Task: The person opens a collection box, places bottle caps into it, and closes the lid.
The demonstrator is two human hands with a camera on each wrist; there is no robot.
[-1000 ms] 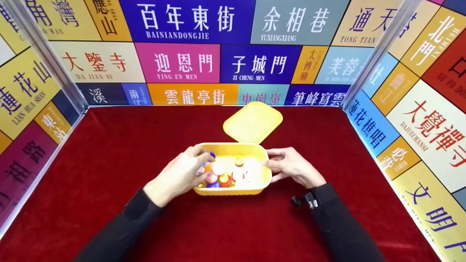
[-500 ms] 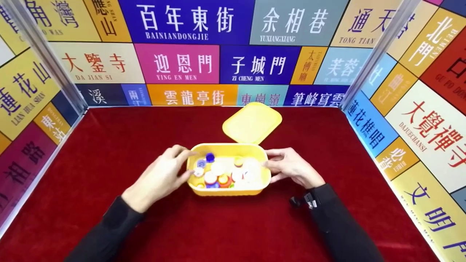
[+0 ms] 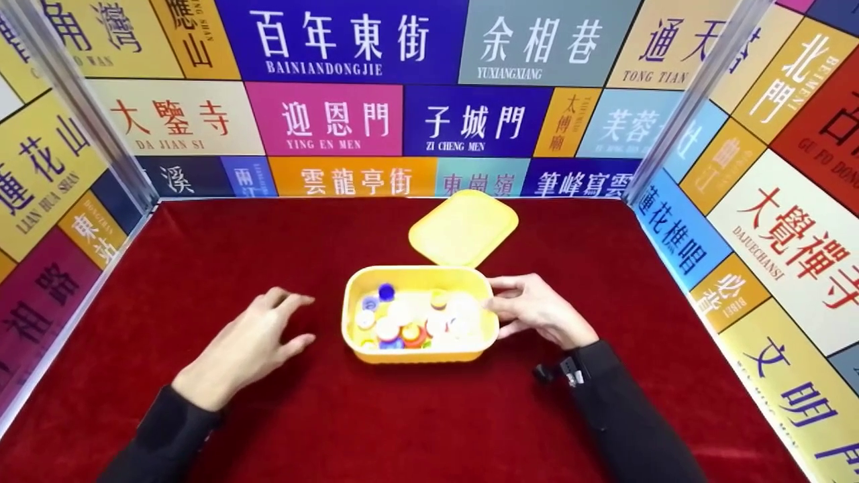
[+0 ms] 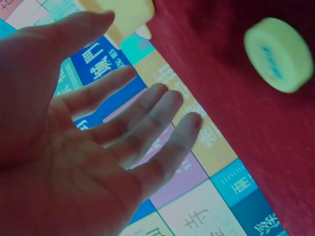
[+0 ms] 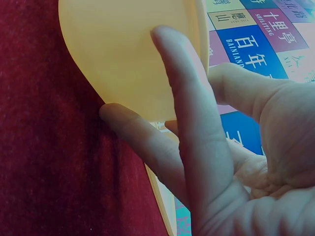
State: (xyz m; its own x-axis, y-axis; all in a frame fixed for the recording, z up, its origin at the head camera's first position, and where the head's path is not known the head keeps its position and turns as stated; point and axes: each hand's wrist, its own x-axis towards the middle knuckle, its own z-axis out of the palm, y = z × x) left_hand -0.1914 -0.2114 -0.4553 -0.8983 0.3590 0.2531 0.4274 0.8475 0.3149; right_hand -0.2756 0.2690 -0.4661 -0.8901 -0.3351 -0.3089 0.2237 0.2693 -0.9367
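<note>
A yellow plastic box (image 3: 416, 357) stands lidless on the red cloth. Inside it lie several bottle caps, among them a dark blue cap (image 3: 386, 291) and an orange-red one; the white ones at the right are washed out by glare. My right hand (image 3: 537, 308) holds the box's right end, its fingertips at the rim and against the outer wall (image 5: 123, 59). Left of the box, my left hand (image 3: 248, 342) hovers over the cloth with fingers spread and nothing in them. The left wrist view has a round pale-yellow cap (image 4: 278, 55) with dark lettering, unseen in the head view.
Behind the box lies its yellow lid (image 3: 463, 228), flat on the red cloth (image 3: 376, 422). Panels printed with coloured signs (image 3: 335, 121) wall in the back and both sides. A small dark device (image 3: 560, 370) sits at the right wrist.
My left hand has drawn out of the box and moved left over the cloth, its fingers spreading. The right hand has stayed at the box's right end.
</note>
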